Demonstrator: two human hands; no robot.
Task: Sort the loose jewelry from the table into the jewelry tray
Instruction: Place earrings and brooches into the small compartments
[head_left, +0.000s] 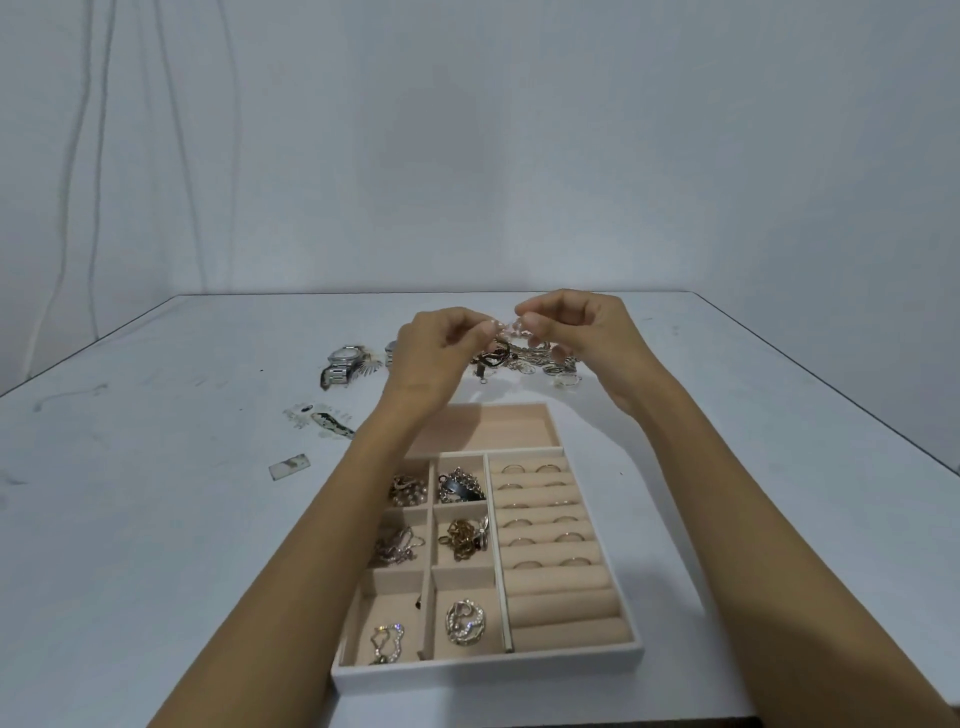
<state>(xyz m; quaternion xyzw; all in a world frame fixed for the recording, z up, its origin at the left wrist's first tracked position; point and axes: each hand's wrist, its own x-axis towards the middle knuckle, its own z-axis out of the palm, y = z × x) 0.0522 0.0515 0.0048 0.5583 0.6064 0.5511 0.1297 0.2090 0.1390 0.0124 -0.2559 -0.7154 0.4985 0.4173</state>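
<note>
Nearest us, the tray (488, 670) is well filled. Chains (461, 538) lie in its six small compartments and rings (545, 519) sit in the upper rolls, while the long far compartment looks bare. Over its far edge we pinch a small pearly piece (506, 328) between the left hand (436, 358) and the right hand (582, 338), fingertips closed on either end. Beyond, a tangled pile (524, 359) and a watch (343, 364) lie loose on the bench (156, 467). We judge the sorting past halfway, with that heap left.
</note>
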